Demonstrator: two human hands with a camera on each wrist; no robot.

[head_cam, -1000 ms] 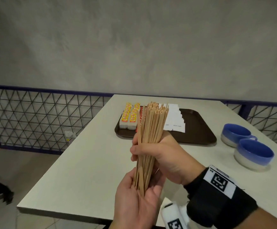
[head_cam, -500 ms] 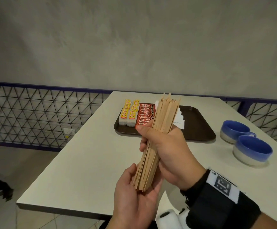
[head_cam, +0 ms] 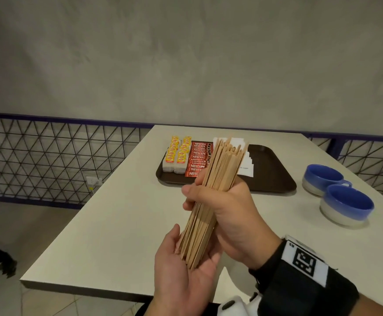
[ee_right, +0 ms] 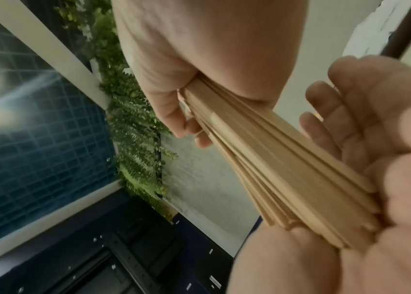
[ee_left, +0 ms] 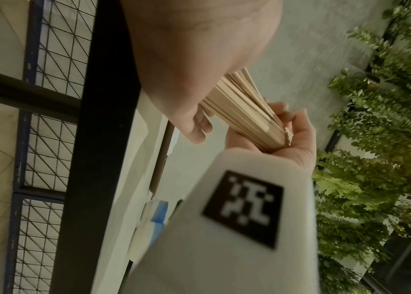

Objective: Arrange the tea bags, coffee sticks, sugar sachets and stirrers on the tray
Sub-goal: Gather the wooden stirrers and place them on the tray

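Observation:
A thick bundle of wooden stirrers (head_cam: pixel 211 190) stands nearly upright over the table's near edge, leaning slightly right. My right hand (head_cam: pixel 227 208) grips the bundle around its middle. My left hand (head_cam: pixel 186 263) lies palm up beneath it, and the stirrers' lower ends (ee_right: pixel 330 224) rest on that palm with the fingers relaxed. Further back sits the brown tray (head_cam: pixel 275 176). On it lie two rows of yellow tea bags (head_cam: pixel 177 153), a row of red coffee sticks (head_cam: pixel 198 160) and white sugar sachets (head_cam: pixel 246 166), partly hidden by the bundle.
Two blue-and-white cups (head_cam: pixel 345 204) stand on the white table (head_cam: pixel 117 220) to the right of the tray. A wire-mesh railing (head_cam: pixel 49 156) runs behind the table on the left, and the tray's right half is bare.
The bundle has tilted from leaning left to leaning slightly right and been squared up tighter. The coffee sticks it hid a second ago show again. The left palm stays under its ends.

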